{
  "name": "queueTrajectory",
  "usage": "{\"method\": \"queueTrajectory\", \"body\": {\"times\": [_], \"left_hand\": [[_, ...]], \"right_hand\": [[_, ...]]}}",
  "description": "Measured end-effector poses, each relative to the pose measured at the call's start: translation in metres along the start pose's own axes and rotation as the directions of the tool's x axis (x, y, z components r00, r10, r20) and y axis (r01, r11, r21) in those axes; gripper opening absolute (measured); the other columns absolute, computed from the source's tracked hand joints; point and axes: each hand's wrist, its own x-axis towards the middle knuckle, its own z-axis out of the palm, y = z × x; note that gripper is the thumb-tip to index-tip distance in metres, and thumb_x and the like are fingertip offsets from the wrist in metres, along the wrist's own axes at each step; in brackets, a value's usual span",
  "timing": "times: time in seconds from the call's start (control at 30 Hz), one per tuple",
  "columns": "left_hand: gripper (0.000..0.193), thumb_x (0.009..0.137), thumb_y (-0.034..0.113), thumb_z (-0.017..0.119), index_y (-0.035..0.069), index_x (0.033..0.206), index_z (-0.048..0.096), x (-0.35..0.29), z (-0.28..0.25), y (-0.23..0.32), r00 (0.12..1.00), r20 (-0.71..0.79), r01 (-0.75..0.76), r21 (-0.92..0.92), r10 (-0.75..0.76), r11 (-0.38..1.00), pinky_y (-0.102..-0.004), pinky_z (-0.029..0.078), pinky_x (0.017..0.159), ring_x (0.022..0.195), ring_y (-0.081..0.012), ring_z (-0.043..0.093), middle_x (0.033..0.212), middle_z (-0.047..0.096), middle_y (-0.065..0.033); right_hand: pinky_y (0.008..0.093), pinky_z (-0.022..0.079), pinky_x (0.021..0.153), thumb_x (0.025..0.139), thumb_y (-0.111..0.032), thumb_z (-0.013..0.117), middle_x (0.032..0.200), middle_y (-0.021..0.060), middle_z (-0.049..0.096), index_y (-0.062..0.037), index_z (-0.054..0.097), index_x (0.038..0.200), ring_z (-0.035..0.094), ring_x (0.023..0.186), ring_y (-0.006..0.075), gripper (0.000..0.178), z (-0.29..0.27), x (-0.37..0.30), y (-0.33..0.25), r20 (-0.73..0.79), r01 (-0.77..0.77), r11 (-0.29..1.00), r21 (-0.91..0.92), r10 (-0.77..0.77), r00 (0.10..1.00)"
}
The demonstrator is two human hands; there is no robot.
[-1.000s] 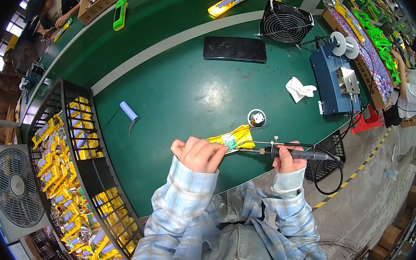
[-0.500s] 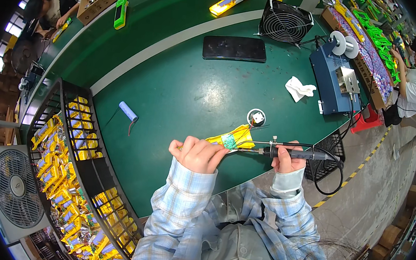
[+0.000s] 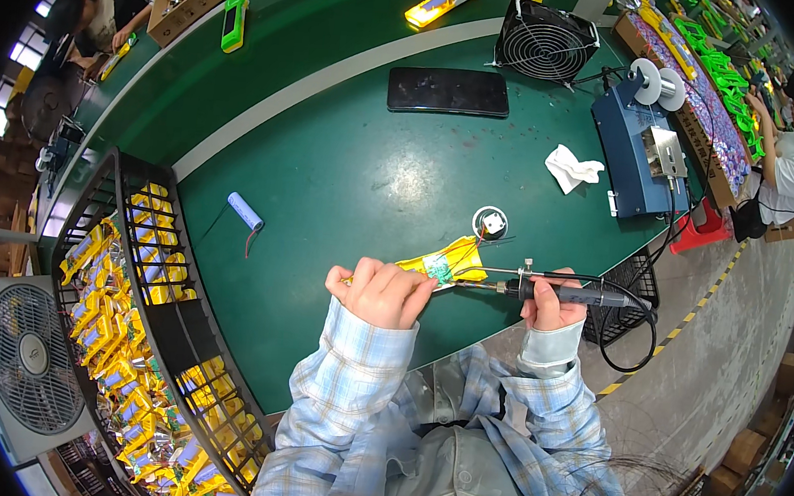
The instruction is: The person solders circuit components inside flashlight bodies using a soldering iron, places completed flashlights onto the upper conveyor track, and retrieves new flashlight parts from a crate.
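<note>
My right hand (image 3: 553, 304) is closed around the dark handle of a soldering iron (image 3: 568, 294) with a thin wire-feed tube along it. Its tip reaches left to a small green circuit board (image 3: 438, 268) in a yellow plastic housing (image 3: 458, 255). My left hand (image 3: 381, 292) is closed on the housing's left end and hides that part. Thin wires run from the board toward a round white-rimmed part (image 3: 490, 223) just beyond the housing. Whether the tip touches the board is too small to tell. A blue cylindrical battery (image 3: 245, 210) with two leads lies farther left on the green table.
A black crate (image 3: 187, 329) of yellow assemblies stands at left, beside a grey fan (image 3: 32, 356). Across the table are a black phone (image 3: 448, 92), a small black fan (image 3: 547, 42), a white tissue (image 3: 573, 170) and a blue soldering unit (image 3: 627, 150) with a wire spool (image 3: 657, 85). Co-workers sit beyond.
Both hands stay almost in place. The soldering iron has shifted very slightly to the right and down, and its tip remains at the circuit board.
</note>
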Motion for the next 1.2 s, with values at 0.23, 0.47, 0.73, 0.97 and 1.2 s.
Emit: {"method": "queueTrajectory", "body": {"times": [0.23, 0.47, 0.73, 0.97, 1.2], "left_hand": [[0.012, 0.067, 0.021, 0.077, 0.016, 0.065, 0.066, 0.000, 0.003, 0.001, 0.999, -0.034, 0.012, -0.006, -0.012, 1.000, -0.0352, 0.025, 0.076, 0.068, -0.0111, 0.052, 0.063, 0.060, 0.0073], [0.012, 0.071, 0.023, 0.073, 0.018, 0.067, 0.064, -0.001, 0.004, -0.001, 1.000, -0.016, -0.002, -0.021, 0.002, 1.000, -0.0392, 0.025, 0.074, 0.071, -0.0127, 0.050, 0.068, 0.060, 0.0069], [0.012, 0.071, 0.023, 0.073, 0.018, 0.066, 0.063, -0.001, 0.005, -0.002, 1.000, -0.017, -0.001, -0.020, 0.001, 1.000, -0.0395, 0.025, 0.074, 0.071, -0.0127, 0.050, 0.067, 0.059, 0.0070], [0.012, 0.071, 0.024, 0.074, 0.018, 0.066, 0.064, -0.001, 0.004, -0.002, 1.000, -0.004, 0.004, -0.029, -0.004, 1.000, -0.0395, 0.025, 0.075, 0.071, -0.0126, 0.050, 0.067, 0.059, 0.0072], [0.013, 0.068, 0.022, 0.076, 0.017, 0.064, 0.065, 0.000, 0.006, -0.002, 1.000, -0.016, 0.006, -0.035, -0.006, 0.999, -0.0367, 0.025, 0.075, 0.068, -0.0116, 0.050, 0.062, 0.058, 0.0075]], "right_hand": [[0.0188, 0.031, 0.038, 0.086, -0.011, 0.055, 0.065, 0.0032, 0.054, -0.0030, 0.054, 0.087, 0.045, 0.044, 0.0068, 0.008, 0.000, 0.001, -0.003, -0.032, -0.045, 0.999, -0.010, 0.045, 0.998], [0.0188, 0.030, 0.037, 0.086, -0.011, 0.055, 0.063, 0.0030, 0.053, -0.0032, 0.054, 0.087, 0.045, 0.044, 0.0068, 0.008, 0.000, 0.001, -0.002, -0.017, -0.030, 1.000, -0.001, 0.030, 0.999], [0.0193, 0.031, 0.038, 0.087, -0.010, 0.055, 0.065, 0.0039, 0.054, -0.0030, 0.055, 0.088, 0.045, 0.044, 0.0073, 0.007, -0.001, 0.001, 0.004, 0.010, -0.016, 1.000, 0.021, 0.016, 1.000], [0.0200, 0.033, 0.038, 0.087, -0.010, 0.055, 0.066, 0.0043, 0.054, -0.0017, 0.055, 0.089, 0.046, 0.045, 0.0078, 0.009, -0.001, 0.001, 0.009, -0.002, 0.021, 1.000, 0.018, -0.021, 1.000], [0.0213, 0.040, 0.047, 0.086, -0.009, 0.058, 0.076, 0.0062, 0.056, 0.0013, 0.055, 0.089, 0.050, 0.054, 0.0086, 0.011, -0.001, -0.002, 0.003, 0.019, 0.034, 0.993, -0.111, -0.032, 0.999]]}}
